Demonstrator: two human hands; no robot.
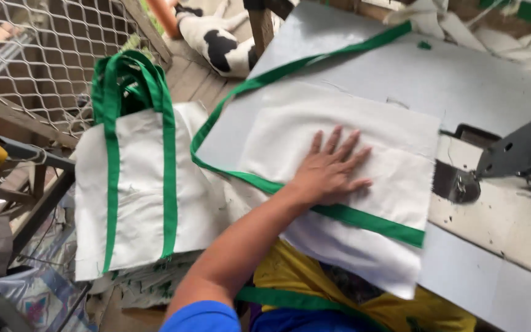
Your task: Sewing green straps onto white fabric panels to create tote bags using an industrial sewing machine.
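We see a finished white bag (pixel 133 197) with green straps at left; our left hand (pixel 333 169) lies flat, fingers spread, on white cloth (pixel 351 123).

We see our left hand (pixel 333 169) flat on the cloth (pixel 339 154), which lies on the table (pixel 462 86); a strap (pixel 247 92) loops around the cloth's left side, a sewing machine (pixel 511 157) sits to its right, and a stack of bags (pixel 136 184) rests off the table's left edge
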